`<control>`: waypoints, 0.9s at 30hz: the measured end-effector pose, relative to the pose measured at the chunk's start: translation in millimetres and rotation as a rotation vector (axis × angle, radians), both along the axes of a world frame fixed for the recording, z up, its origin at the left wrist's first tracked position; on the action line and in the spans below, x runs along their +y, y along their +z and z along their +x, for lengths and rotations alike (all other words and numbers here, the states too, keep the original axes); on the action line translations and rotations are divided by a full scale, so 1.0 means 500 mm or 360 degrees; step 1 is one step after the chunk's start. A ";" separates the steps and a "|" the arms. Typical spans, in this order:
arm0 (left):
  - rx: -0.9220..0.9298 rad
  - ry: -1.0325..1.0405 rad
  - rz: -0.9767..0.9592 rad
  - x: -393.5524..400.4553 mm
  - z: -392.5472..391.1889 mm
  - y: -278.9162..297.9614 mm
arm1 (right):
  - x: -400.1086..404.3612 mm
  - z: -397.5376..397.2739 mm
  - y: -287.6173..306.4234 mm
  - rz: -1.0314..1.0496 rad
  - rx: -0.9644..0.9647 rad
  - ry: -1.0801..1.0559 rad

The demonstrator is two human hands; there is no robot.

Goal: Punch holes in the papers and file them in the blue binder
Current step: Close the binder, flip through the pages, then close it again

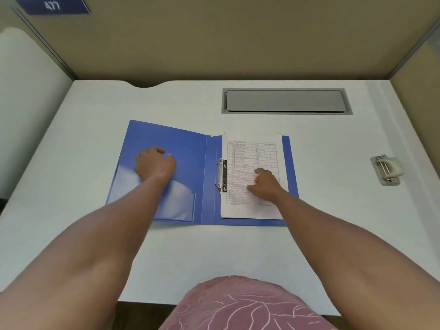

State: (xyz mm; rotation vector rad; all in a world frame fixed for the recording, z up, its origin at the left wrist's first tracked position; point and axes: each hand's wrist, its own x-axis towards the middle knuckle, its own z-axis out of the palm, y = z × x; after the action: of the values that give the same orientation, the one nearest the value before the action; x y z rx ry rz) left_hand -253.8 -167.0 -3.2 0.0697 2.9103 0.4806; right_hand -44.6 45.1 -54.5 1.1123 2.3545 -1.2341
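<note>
White counter [166,246] carries the open binder [166,139], papers [252,210] seemingly filed on its rings [221,176], left hand [153,165] curled on the cover holding nothing, right hand [265,184] loosely pressing the papers, punch [388,170] aside; closing remains.

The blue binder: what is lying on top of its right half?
On the blue binder lie the papers, beside the ring clip, with the right hand on them. Anything under the top sheet is hidden.

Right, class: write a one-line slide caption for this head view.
Both hands rest on the open blue binder; papers sit on its rings.
</note>
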 end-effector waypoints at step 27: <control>-0.0230 0.0546 0.0225 -0.161 -0.005 0.034 | -0.006 0.089 0.001 0.0358 -0.0496 -0.0110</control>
State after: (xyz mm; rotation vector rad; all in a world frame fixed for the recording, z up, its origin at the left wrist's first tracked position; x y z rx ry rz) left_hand -256.3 -247.6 13.9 -0.4320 2.7481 0.7124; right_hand 0.1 42.0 -53.8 1.3551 2.2673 -0.7601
